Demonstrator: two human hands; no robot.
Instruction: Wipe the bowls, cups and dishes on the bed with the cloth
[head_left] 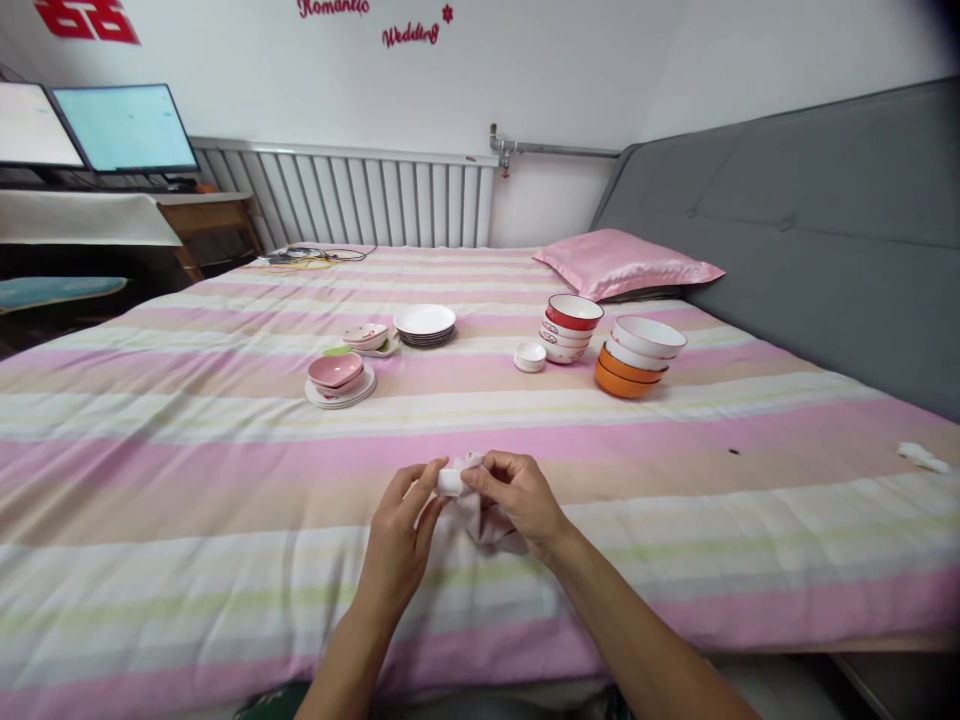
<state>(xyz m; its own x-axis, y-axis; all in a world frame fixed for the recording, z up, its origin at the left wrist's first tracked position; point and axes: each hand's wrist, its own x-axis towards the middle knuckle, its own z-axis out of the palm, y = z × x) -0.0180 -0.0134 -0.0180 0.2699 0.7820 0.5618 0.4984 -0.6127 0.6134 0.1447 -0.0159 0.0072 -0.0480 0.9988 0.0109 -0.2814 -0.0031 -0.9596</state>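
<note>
Above the front part of the bed, my left hand [403, 515] pinches a small white block-like piece [449, 483] by its left end; its exact kind does not show. My right hand [525, 500] is closed on a pale, crumpled cloth [484, 520], pressing it to the right end of the same piece. Part of the cloth hangs down below my fingers. Farther off stand pink bowls [336, 371] on white plates [360, 393], and a stack of white plates [425, 320]. To the right are small white dishes [530, 357], red-rimmed bowls [571, 315] and white bowls [649, 336] on orange ones [628, 380].
The striped bedspread [225, 470] carries everything. A pink pillow [626, 262] lies by the grey headboard [810, 200]. At the right are a small dark object [733, 451] and a crumpled white scrap [922, 458]. Cables [322, 256] lie at the far left, near the radiator [360, 195].
</note>
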